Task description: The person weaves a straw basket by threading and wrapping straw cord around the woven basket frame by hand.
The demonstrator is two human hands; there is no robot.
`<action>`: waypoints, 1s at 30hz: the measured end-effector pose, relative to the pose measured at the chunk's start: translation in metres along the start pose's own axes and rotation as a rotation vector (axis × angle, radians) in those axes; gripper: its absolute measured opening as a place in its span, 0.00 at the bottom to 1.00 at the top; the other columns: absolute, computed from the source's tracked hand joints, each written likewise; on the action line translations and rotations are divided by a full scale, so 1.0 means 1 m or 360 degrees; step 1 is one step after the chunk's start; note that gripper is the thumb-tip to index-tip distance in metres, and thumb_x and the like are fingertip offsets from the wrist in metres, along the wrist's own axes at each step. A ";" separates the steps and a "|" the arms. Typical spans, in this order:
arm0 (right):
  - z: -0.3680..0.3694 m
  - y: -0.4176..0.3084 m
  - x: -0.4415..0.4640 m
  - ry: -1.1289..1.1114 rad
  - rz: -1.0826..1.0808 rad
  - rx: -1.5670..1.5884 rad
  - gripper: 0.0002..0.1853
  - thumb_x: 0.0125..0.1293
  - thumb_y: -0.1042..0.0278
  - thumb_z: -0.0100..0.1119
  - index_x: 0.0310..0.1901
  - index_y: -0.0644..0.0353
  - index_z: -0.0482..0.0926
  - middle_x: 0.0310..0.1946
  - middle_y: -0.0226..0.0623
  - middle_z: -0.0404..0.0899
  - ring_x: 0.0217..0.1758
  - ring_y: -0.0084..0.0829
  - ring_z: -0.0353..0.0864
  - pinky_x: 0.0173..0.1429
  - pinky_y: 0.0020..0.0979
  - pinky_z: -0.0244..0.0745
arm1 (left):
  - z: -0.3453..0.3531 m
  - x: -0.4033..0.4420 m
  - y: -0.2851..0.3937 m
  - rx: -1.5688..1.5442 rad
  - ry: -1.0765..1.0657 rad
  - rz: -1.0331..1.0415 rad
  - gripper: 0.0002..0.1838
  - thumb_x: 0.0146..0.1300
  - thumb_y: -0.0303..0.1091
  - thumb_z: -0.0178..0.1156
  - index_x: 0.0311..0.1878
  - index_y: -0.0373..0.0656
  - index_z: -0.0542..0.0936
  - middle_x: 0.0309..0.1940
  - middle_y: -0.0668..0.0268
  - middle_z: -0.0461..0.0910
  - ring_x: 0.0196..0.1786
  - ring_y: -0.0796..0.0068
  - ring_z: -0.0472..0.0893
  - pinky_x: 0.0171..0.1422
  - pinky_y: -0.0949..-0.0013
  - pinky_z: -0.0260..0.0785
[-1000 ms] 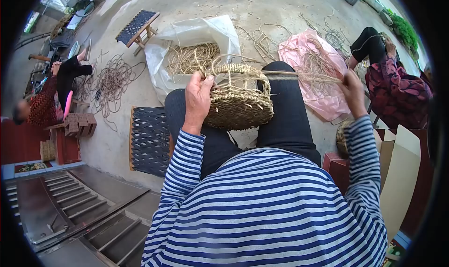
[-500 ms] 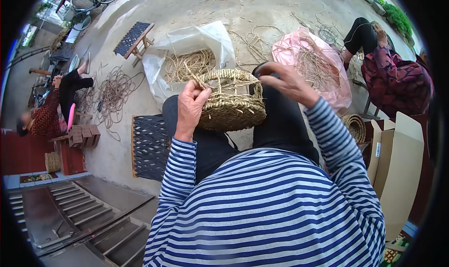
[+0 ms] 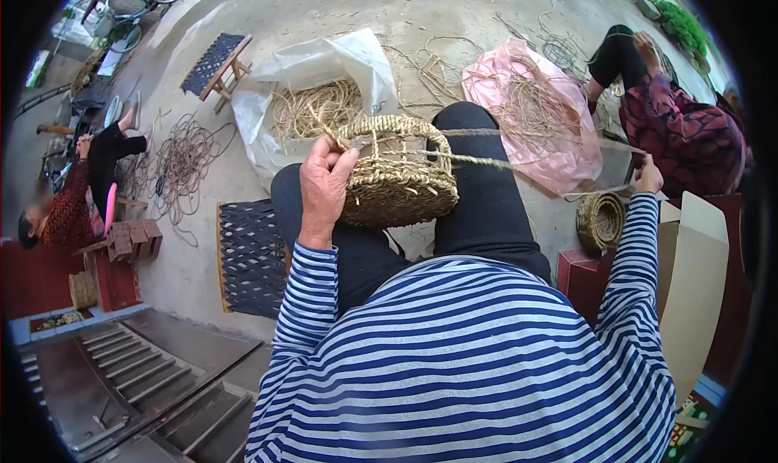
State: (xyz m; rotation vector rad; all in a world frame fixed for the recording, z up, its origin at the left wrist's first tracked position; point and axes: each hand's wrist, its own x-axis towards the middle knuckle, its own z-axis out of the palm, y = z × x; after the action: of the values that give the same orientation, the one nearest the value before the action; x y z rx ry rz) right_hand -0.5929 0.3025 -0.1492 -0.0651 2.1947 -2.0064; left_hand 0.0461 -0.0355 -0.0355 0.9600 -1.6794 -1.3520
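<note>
A small woven basket [image 3: 399, 189] rests on its side across my thighs, its braided rim and open lattice facing away from me. My left hand [image 3: 326, 179] pinches the rim at its left side, thumb and fingers closed on it. Out to the right, my right hand [image 3: 647, 175] is closed on a twisted straw cord [image 3: 480, 162]. The cord runs from the basket's right side over my right thigh, with a second strand above it. Past my knees lies a white plastic sheet [image 3: 369, 58] with coiled cord, and a pink sheet [image 3: 559, 167] with more.
A person [image 3: 689, 131] sits at the right, another [image 3: 73, 179] at the far left. Tangled cord [image 3: 182, 167] lies on the floor. A webbed stool [image 3: 253, 256] is beside my left leg. Round woven baskets [image 3: 600, 220] and a cardboard box [image 3: 693, 277] are at my right.
My right hand has gone from beside the basket far out to the right, drawing the cord out in a long stretch. My left hand stays on the rim.
</note>
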 end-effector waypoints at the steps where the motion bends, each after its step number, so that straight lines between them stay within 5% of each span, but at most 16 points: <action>1: -0.008 0.001 -0.012 0.0280 -0.0229 -0.0808 0.20 0.59 0.55 0.67 0.43 0.65 0.85 0.31 0.36 0.84 0.34 0.30 0.80 0.46 0.34 0.76 | 0.000 0.000 0.002 0.0020 -0.0013 -0.0006 0.08 0.66 0.30 0.62 0.42 0.35 0.77 0.22 0.75 0.77 0.28 0.90 0.67 0.35 0.81 0.61; 2: 0.010 -0.001 -0.032 0.0216 -0.0550 -0.1633 0.25 0.54 0.53 0.69 0.50 0.60 0.83 0.44 0.40 0.85 0.46 0.34 0.84 0.56 0.33 0.76 | 0.001 0.000 0.004 0.0037 -0.0016 0.0002 0.08 0.66 0.30 0.62 0.42 0.35 0.77 0.23 0.75 0.77 0.28 0.91 0.67 0.35 0.81 0.62; 5: 0.142 -0.044 -0.141 -0.0535 -0.0840 -0.0972 0.24 0.61 0.62 0.65 0.57 0.65 0.77 0.55 0.48 0.78 0.58 0.39 0.78 0.64 0.34 0.71 | 0.002 0.001 0.004 0.0034 -0.0006 -0.0015 0.09 0.66 0.30 0.62 0.43 0.35 0.77 0.23 0.75 0.78 0.29 0.91 0.68 0.35 0.82 0.62; 10: 0.286 -0.129 -0.336 -0.1965 -0.1146 -0.0501 0.19 0.64 0.61 0.63 0.50 0.66 0.77 0.46 0.46 0.81 0.52 0.41 0.79 0.57 0.37 0.73 | -0.002 0.000 0.003 0.0073 0.0018 -0.0031 0.08 0.66 0.30 0.62 0.40 0.36 0.76 0.21 0.77 0.74 0.27 0.91 0.65 0.33 0.82 0.59; 11: 0.303 -0.127 -0.345 -0.1936 -0.1596 -0.0623 0.15 0.64 0.59 0.63 0.42 0.64 0.78 0.34 0.46 0.80 0.41 0.41 0.82 0.45 0.39 0.75 | -0.003 -0.001 0.003 0.0103 0.0022 -0.0028 0.08 0.66 0.30 0.62 0.39 0.36 0.76 0.20 0.77 0.73 0.27 0.91 0.64 0.33 0.82 0.58; 13: 0.319 -0.115 -0.352 -0.2027 -0.1761 -0.0676 0.15 0.64 0.57 0.62 0.33 0.63 0.77 0.22 0.47 0.74 0.28 0.39 0.79 0.34 0.41 0.72 | -0.002 -0.003 0.001 0.0099 0.0065 -0.0021 0.08 0.65 0.30 0.63 0.38 0.36 0.75 0.19 0.78 0.72 0.26 0.90 0.62 0.32 0.81 0.57; 15: 0.305 -0.124 -0.334 -0.2247 -0.1342 -0.0781 0.14 0.65 0.57 0.63 0.32 0.62 0.79 0.22 0.46 0.75 0.26 0.34 0.78 0.32 0.36 0.72 | -0.002 -0.003 0.000 0.0105 0.0083 0.0010 0.08 0.65 0.31 0.63 0.38 0.36 0.75 0.19 0.77 0.72 0.26 0.90 0.62 0.32 0.80 0.58; 17: 0.266 -0.113 -0.262 -0.2056 -0.0383 -0.0330 0.13 0.67 0.60 0.61 0.44 0.61 0.84 0.32 0.29 0.80 0.34 0.22 0.74 0.41 0.27 0.72 | -0.002 -0.003 -0.004 0.0078 0.0094 0.0052 0.09 0.65 0.31 0.63 0.37 0.36 0.75 0.19 0.75 0.72 0.26 0.89 0.63 0.31 0.79 0.58; 18: 0.238 -0.101 -0.215 -0.1455 -0.0432 -0.0177 0.09 0.70 0.64 0.56 0.36 0.59 0.81 0.22 0.23 0.68 0.24 0.19 0.63 0.29 0.26 0.63 | -0.002 -0.002 -0.006 0.0067 0.0090 0.0050 0.09 0.65 0.31 0.63 0.37 0.36 0.75 0.19 0.75 0.72 0.26 0.89 0.63 0.31 0.79 0.58; 19: 0.203 -0.101 -0.173 -0.1026 -0.0753 -0.0381 0.10 0.72 0.65 0.52 0.44 0.58 0.82 0.23 0.22 0.66 0.24 0.18 0.61 0.29 0.23 0.61 | -0.002 -0.001 -0.008 0.0065 0.0084 0.0050 0.09 0.65 0.31 0.63 0.37 0.36 0.75 0.19 0.75 0.72 0.26 0.89 0.63 0.31 0.78 0.58; 22: 0.009 0.024 0.067 -0.0462 0.0158 0.0540 0.16 0.74 0.62 0.47 0.50 0.61 0.81 0.40 0.33 0.83 0.35 0.27 0.80 0.38 0.20 0.73 | -0.002 0.001 -0.006 0.0064 0.0064 0.0046 0.09 0.65 0.31 0.63 0.37 0.36 0.75 0.19 0.75 0.73 0.26 0.89 0.63 0.32 0.78 0.59; 23: 0.012 0.002 0.031 0.0359 0.0423 0.0745 0.17 0.69 0.60 0.55 0.52 0.63 0.80 0.45 0.38 0.84 0.45 0.31 0.83 0.50 0.26 0.77 | -0.001 0.002 -0.004 0.0071 0.0058 0.0047 0.09 0.65 0.31 0.63 0.37 0.36 0.75 0.19 0.75 0.73 0.26 0.89 0.63 0.32 0.79 0.59; 26: 0.023 0.015 -0.005 -0.0066 -0.0608 -0.1210 0.29 0.58 0.54 0.65 0.57 0.67 0.78 0.52 0.47 0.82 0.52 0.40 0.83 0.58 0.37 0.75 | 0.002 0.003 -0.001 -0.0010 0.0034 0.0035 0.08 0.66 0.30 0.62 0.41 0.35 0.76 0.23 0.74 0.78 0.28 0.90 0.67 0.34 0.81 0.62; 28: 0.110 -0.010 -0.080 -0.0331 -0.0849 -0.1174 0.27 0.62 0.60 0.63 0.61 0.63 0.75 0.58 0.46 0.78 0.60 0.36 0.78 0.64 0.36 0.70 | 0.001 0.004 -0.002 0.0030 0.0008 0.0019 0.08 0.66 0.29 0.61 0.43 0.34 0.77 0.24 0.74 0.78 0.29 0.91 0.69 0.36 0.81 0.63; 29: 0.164 -0.075 -0.172 -0.0837 -0.0831 -0.0914 0.25 0.65 0.62 0.60 0.62 0.63 0.74 0.59 0.45 0.77 0.61 0.36 0.77 0.65 0.35 0.69 | 0.001 0.004 -0.001 0.0035 0.0015 0.0012 0.08 0.66 0.29 0.61 0.43 0.34 0.77 0.24 0.74 0.78 0.29 0.91 0.69 0.36 0.81 0.63; 30: 0.201 -0.042 -0.179 -0.1019 -0.0929 -0.0677 0.23 0.66 0.64 0.60 0.60 0.64 0.75 0.56 0.44 0.79 0.60 0.35 0.77 0.65 0.33 0.69 | 0.001 0.004 0.000 0.0042 0.0021 0.0007 0.08 0.66 0.29 0.61 0.43 0.34 0.77 0.24 0.74 0.78 0.29 0.91 0.69 0.36 0.81 0.63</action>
State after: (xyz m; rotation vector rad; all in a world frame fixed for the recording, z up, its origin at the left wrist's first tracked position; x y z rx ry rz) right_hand -0.3891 0.1262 -0.1069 -1.3234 2.2286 -1.3593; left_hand 0.0441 -0.0386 -0.0356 0.9780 -1.6924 -1.3207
